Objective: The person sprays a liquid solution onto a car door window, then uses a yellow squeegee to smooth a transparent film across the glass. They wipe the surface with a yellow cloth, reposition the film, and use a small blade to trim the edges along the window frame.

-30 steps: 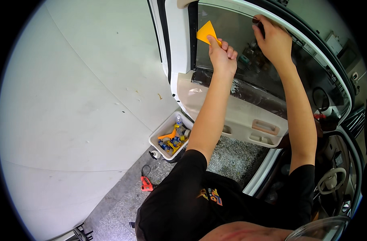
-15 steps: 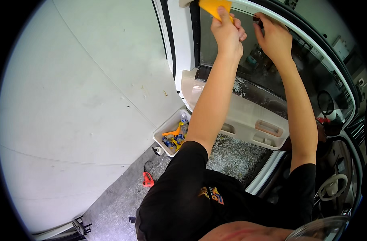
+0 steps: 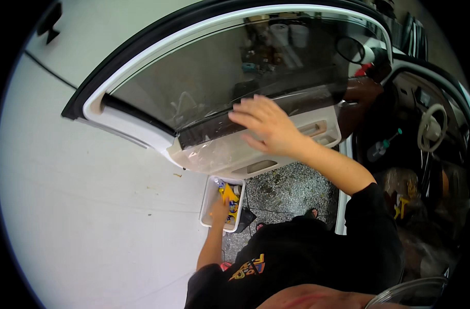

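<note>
My left hand (image 3: 220,210) reaches down into a white plastic bin (image 3: 204,206) and has its fingers closed on a flat yellow scraper (image 3: 229,192). Blue-and-yellow items and a bottle (image 3: 219,184) lie around it in the bin. My right hand (image 3: 265,126), a little blurred, is raised before the lower edge of the tinted door window (image 3: 204,72). Its fingers are spread and nothing shows in them. Below that hand runs the beige car door panel (image 3: 219,154), with clear plastic on part of it.
The white car door (image 3: 137,56) stands open across the view. A side mirror (image 3: 350,49) shows at its far right. Inside the car are a steering wheel (image 3: 432,127) and a spray bottle (image 3: 379,149). Speckled floor (image 3: 291,190) lies under the door.
My left hand has come down from the window's top edge into the bin with the yellow scraper. My right hand has left the upper glass and dropped lower. The view has shifted.
</note>
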The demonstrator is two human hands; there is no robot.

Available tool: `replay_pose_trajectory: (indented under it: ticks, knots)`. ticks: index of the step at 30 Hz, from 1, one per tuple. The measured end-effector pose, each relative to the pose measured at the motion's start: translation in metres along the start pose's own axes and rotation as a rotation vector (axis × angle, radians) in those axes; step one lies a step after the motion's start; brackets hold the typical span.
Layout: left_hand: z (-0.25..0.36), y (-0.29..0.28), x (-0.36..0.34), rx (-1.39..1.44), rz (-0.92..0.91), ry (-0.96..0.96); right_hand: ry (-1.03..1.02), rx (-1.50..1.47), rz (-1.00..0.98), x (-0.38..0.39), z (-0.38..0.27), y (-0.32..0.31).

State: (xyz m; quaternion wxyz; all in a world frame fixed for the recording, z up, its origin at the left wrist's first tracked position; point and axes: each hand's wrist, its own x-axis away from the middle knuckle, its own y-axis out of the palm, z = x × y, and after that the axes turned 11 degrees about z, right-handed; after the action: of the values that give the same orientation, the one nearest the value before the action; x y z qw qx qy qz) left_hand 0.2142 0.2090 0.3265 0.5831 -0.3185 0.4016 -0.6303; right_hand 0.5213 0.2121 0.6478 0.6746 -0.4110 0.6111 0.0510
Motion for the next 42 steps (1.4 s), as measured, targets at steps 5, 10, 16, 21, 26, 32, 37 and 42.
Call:
replay_pose_trajectory:
  ticks: [5,10,16,21,26,32,37,42]
  knots:
    - [-0.125,0.055,0.148,-0.476,-0.881,-0.022,1.118,-0.161,-0.828,0.379,-0.059,-0.026]
    - [-0.158,0.027,0.169,-0.422,-0.971,-0.234,1.446,-0.065,-1.257,0.516,-0.058,-0.146]
    - [-0.084,0.075,0.104,-0.251,-0.79,-0.508,1.901,0.579,-0.04,0.673,0.059,-0.308]
    - [0.029,0.126,0.105,-0.405,-0.735,0.058,1.955,1.133,0.268,0.776,0.135,-0.437]
    - [0.154,0.162,0.119,-0.244,-0.849,-0.044,2.11,1.451,-0.198,0.816,0.185,-0.506]
    - [0.269,0.208,0.108,-0.144,-0.919,-0.045,1.721,1.379,-0.302,0.863,0.168,-0.55]
    - [0.41,0.223,0.121,0.102,-0.671,0.345,1.571,0.903,0.318,0.723,0.172,-0.553]
    - [0.589,0.207,0.142,0.613,-0.581,0.671,1.381,0.114,0.588,0.511,0.157,-0.504]
